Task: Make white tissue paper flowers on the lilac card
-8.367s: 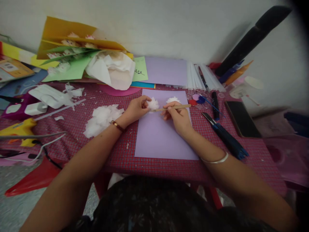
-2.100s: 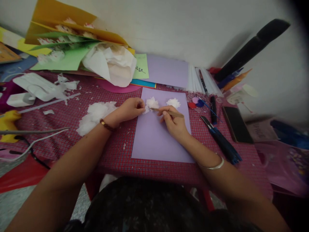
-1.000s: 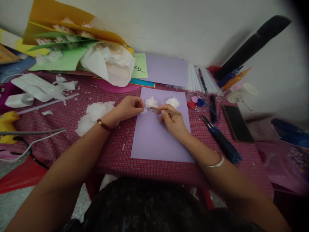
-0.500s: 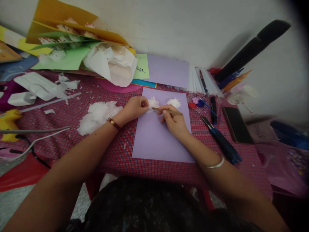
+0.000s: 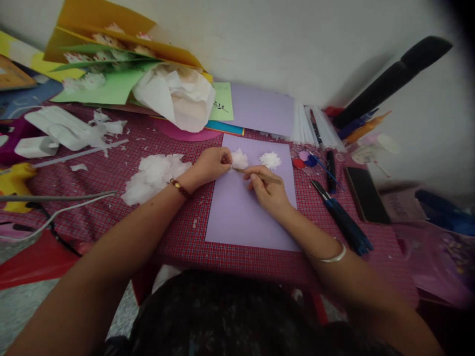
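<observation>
A lilac paper sheet lies on the red checked tablecloth. Near its top edge sit two white tissue tufts. My left hand is closed, pinching the left tuft. My right hand is closed round a thin wooden stick, whose tip touches the base of that tuft. The second tuft lies free just to the right. A heap of white tissue pieces rests left of my left wrist.
Scissors, a black marker and a dark phone lie to the right. Coloured paper and crumpled white tissue pile up at the back left. A yellow glue gun with cable sits at the far left.
Both hands stay on the left tuft; the stick tip has kept working at its base with small shifts. The view has drifted slightly.
</observation>
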Available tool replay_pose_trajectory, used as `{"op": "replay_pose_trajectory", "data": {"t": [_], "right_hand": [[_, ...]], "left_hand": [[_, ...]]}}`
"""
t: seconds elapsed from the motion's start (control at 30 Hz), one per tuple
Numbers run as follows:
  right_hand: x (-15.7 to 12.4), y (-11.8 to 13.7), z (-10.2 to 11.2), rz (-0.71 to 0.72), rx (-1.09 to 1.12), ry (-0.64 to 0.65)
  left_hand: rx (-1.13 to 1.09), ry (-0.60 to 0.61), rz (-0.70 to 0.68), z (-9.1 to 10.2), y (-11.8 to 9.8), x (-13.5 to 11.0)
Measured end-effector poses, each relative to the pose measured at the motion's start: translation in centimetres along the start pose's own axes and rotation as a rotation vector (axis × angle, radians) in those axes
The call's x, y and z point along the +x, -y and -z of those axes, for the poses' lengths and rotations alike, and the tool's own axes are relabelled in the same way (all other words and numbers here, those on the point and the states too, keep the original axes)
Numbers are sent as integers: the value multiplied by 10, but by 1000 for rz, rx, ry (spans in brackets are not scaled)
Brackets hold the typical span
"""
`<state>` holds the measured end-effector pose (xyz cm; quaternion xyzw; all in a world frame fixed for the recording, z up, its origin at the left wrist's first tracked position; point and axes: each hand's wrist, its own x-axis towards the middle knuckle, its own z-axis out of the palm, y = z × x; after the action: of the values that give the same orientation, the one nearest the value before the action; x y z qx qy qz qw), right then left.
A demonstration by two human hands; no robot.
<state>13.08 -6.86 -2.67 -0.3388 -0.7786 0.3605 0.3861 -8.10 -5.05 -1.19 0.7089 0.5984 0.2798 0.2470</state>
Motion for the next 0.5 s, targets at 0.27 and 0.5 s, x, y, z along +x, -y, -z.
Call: {"op": "replay_pose_trajectory", "data": {"t": [0.27, 0.5], "right_hand": [[-5, 0, -1, -38, 53, -69], [-1, 1, -2, -5, -28, -12]], "left_hand": [[30, 8, 18, 0, -2, 0], [28, 5, 24, 0, -2, 0]]}}
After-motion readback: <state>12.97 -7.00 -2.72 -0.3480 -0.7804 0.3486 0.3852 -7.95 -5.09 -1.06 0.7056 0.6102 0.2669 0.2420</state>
